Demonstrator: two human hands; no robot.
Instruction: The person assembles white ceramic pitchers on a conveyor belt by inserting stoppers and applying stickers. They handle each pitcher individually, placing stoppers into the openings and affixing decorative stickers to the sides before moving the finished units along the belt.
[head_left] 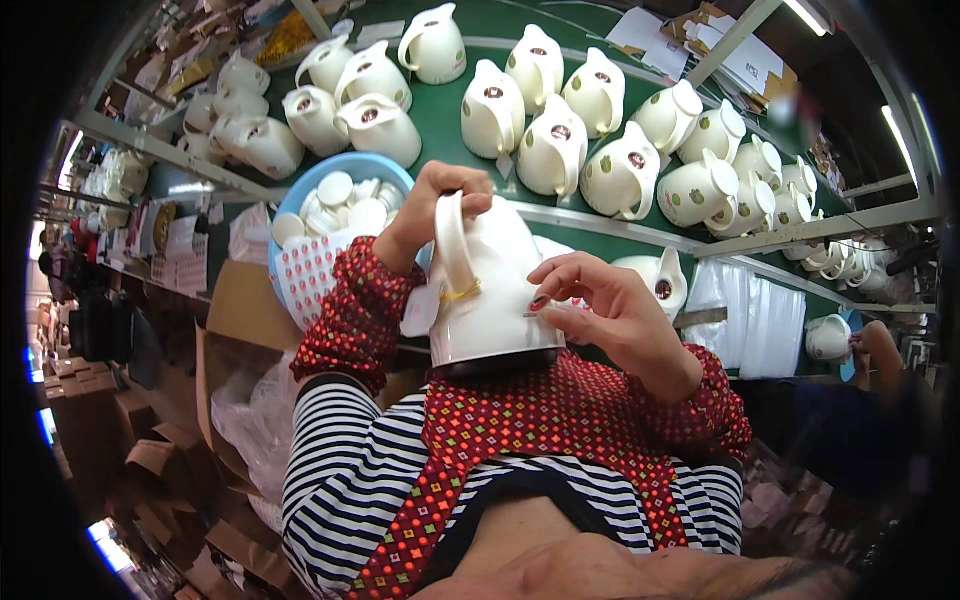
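Note:
A white jug [490,290] with a dark base is tilted in front of my chest, its base toward me. My left hand [440,205] is closed round the top of its handle. A paper tag [421,310] hangs beside the handle on a yellow tie. At the jug's right side my right hand [610,310] pinches a small oval red-and-dark sticker [539,303] between thumb and forefinger, close to the surface. Whether the sticker touches the jug I cannot tell. A sheet of red stickers [308,275] lies over the edge of a blue basin [285,240] at my left.
White round lids [335,188] fill the basin. Several white jugs [493,110] stand on the green conveyor [440,110] ahead. Clear plastic bags [745,310] lie to the right, near a co-worker's hand [878,345] at another jug. An open carton [250,310] stands at my left.

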